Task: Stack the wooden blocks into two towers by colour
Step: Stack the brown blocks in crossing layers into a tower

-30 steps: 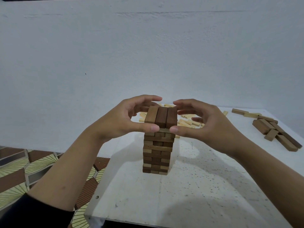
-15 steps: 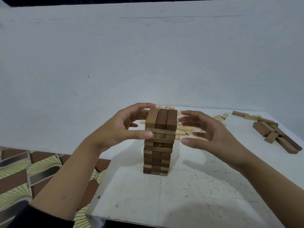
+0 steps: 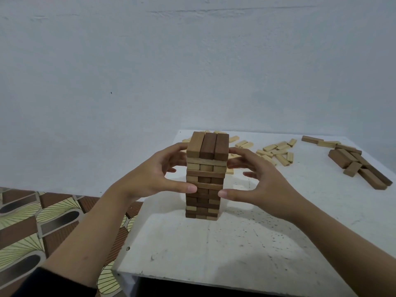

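White table [image 3: 257, 243] carries the brown-and-pale tower [image 3: 205, 174] at centre. Left hand [image 3: 150, 177] and right hand [image 3: 265, 189] clasp it, fingers [image 3: 174, 150] curled around its sides, thumbs on its front. Loose pale blocks [image 3: 276, 151] lie at one o'clock, brown blocks [image 3: 360, 166] at two.

Two bare forearms reach in from the lower frame, the left from 7 o'clock with a dark sleeve [image 3: 53, 281] at the elbow, the right from 4 o'clock. The left hand [image 3: 154, 176] sits at 9 o'clock of the tower [image 3: 205, 174], palm facing right. The right hand [image 3: 263, 189] mirrors it at 3 o'clock, palm facing left. Each thumb lies nearly level, and the left thumb tip [image 3: 189, 188] and right thumb tip [image 3: 224, 193] touch the tower's near face at mid-height. The left fingers [image 3: 171, 151] and right fingers [image 3: 242, 153] arch upward and inward round its upper sides, slightly spread, with the wrists held low.
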